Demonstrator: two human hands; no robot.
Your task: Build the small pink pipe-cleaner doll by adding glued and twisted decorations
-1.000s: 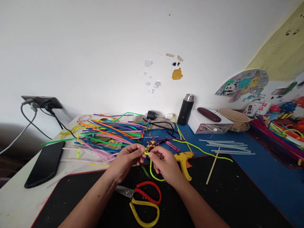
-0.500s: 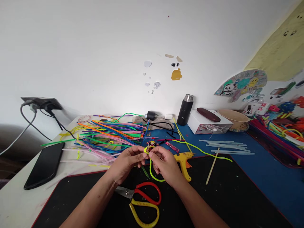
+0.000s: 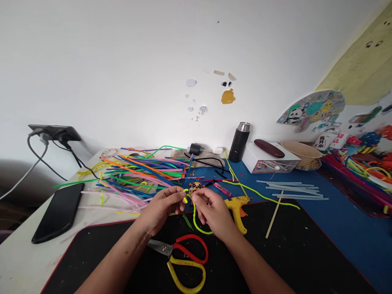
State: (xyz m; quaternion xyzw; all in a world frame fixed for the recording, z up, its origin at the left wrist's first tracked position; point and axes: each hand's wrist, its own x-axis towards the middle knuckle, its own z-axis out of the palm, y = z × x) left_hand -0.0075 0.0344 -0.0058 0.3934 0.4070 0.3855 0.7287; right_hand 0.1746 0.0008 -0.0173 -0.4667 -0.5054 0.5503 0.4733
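Observation:
In the head view, my left hand [image 3: 163, 206] pinches a bent end of a neon yellow-green pipe cleaner [image 3: 197, 225] between thumb and fingertips. Close beside it, my right hand [image 3: 213, 212] is closed on the same pipe cleaner, whose tail loops down beneath the fingers. Whether the bent end and the tail join between the hands is hard to see. Just behind the fingertips stands a small colourful figure [image 3: 197, 185], partly covered. Scissors [image 3: 186, 260] with one red and one yellow handle lie below my hands. A yellow glue gun [image 3: 237, 211] rests right of my right hand.
Many coloured pipe cleaners [image 3: 147, 171] are heaped at the left, near a black phone [image 3: 58, 214]. Toward the back right are a black thermos [image 3: 239, 143], a white box [image 3: 268, 157] and a bowl [image 3: 301, 152]. Glue sticks [image 3: 292, 188] and a wooden stick [image 3: 275, 214] lie at the right.
My left hand has shifted slightly left, opening a gap between the fingertips. The curled yellow-green end at the left fingers now shows apart from the right hand.

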